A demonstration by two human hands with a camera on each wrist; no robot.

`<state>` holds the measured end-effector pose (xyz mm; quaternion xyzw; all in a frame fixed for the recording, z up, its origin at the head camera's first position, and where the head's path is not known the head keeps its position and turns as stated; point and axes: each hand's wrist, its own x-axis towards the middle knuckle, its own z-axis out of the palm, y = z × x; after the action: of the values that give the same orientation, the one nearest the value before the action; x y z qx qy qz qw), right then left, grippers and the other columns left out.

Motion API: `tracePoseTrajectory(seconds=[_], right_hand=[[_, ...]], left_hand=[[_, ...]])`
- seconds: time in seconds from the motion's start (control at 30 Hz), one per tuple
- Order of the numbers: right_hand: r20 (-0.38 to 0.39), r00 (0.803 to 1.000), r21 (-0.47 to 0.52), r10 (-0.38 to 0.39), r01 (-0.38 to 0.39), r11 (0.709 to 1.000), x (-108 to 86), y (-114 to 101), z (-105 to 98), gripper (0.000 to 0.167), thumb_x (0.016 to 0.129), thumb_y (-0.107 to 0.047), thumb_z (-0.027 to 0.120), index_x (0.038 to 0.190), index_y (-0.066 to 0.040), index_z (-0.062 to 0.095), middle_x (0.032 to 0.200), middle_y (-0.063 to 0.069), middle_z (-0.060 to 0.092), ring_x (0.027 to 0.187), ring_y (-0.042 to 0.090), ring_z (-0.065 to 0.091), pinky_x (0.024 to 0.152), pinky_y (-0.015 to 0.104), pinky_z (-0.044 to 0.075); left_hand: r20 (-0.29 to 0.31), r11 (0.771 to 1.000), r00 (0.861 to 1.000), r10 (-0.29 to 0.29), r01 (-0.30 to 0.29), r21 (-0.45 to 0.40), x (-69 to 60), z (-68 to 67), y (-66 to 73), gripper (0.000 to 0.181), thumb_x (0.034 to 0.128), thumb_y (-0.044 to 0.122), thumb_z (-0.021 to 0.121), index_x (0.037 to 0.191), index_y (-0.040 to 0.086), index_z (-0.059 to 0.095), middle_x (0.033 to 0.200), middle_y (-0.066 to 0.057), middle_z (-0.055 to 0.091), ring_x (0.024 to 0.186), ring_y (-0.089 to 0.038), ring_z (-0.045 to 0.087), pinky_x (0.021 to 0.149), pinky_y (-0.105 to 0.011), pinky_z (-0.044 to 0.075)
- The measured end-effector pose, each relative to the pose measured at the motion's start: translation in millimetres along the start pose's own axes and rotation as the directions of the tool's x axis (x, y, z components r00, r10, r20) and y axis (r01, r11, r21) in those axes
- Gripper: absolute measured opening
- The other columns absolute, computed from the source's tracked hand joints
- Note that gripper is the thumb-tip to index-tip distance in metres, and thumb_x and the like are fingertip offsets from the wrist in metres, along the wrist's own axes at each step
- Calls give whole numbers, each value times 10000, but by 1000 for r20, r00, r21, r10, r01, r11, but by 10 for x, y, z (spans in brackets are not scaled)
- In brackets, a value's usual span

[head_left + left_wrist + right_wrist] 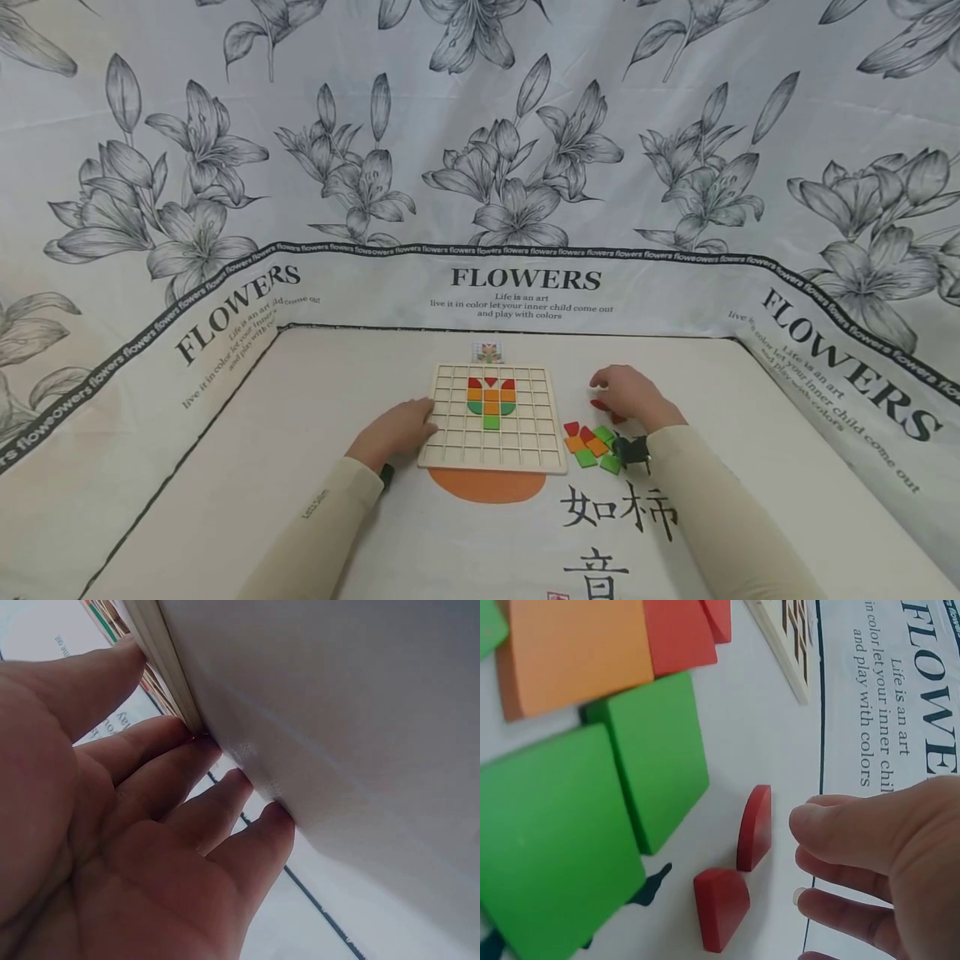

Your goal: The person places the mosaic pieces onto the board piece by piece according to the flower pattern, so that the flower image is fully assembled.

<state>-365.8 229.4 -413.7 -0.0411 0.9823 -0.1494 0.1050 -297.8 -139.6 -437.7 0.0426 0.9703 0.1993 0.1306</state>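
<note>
Flower-printed cloth (517,167) is rising beyond the wooden grid board (536,429), which is lying on a pale cloth-covered table. Red, orange and green tiles (491,397) are forming a tulip-like patch mostly in the board's far half, and a small picture card (487,352) is sitting just past its far edge. At the board's left edge, the left hand (401,429) is resting its thumb and fingertips, loosely extended, seemingly steadying rather than gripping. Right of the board, the right hand (628,392) is hovering partly open, apparently holding nothing; two red pieces (756,829) are lying close together near its fingertips. Also right of the board, a loose heap of tiles (588,446) is lying near a black wrist device (633,450).

Uneven pressure from the left hand could skew the board and jog its tiles. Closing carelessly, the right fingers could knock one red piece against the other; a low wrist could scatter the heap.
</note>
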Motion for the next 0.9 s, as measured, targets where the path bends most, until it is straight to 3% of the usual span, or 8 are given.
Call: tracePoseTrajectory(seconds=[0.27, 0.6, 0.9], right_hand=[[5, 1000, -8, -7, 7, 1000, -5, 79, 6, 313, 925, -169, 623, 1208, -41, 657, 1161, 152, 650, 895, 231, 570, 890, 436, 550], [40, 999, 11, -23, 23, 1000, -70, 88, 2, 315, 922, -155, 638, 1207, -21, 657, 1037, 108, 671, 839, 206, 573, 860, 398, 557], [38, 999, 31, -21, 20, 999, -84, 80, 27, 309, 890, -125, 665, 1183, -25, 665, 1074, 128, 666, 878, 236, 566, 861, 423, 557]], left_hand=[[2, 1000, 1000, 8, -8, 17, -2, -11, 5, 603, 990, 335, 539, 1503, 81, 350, 1550, -89, 377, 1459, -281, 308, 1210, -449, 275], [-1, 1000, 1000, 15, -15, 16, 32, 6, -16, 603, 987, 338, 544, 1502, 89, 354, 1551, -79, 378, 1461, -279, 305, 1209, -452, 277], [-1, 1000, 1000, -1, 1, 8, 41, 25, -34, 608, 983, 346, 549, 1503, 100, 355, 1551, -75, 379, 1463, -281, 301, 1208, -461, 276]])
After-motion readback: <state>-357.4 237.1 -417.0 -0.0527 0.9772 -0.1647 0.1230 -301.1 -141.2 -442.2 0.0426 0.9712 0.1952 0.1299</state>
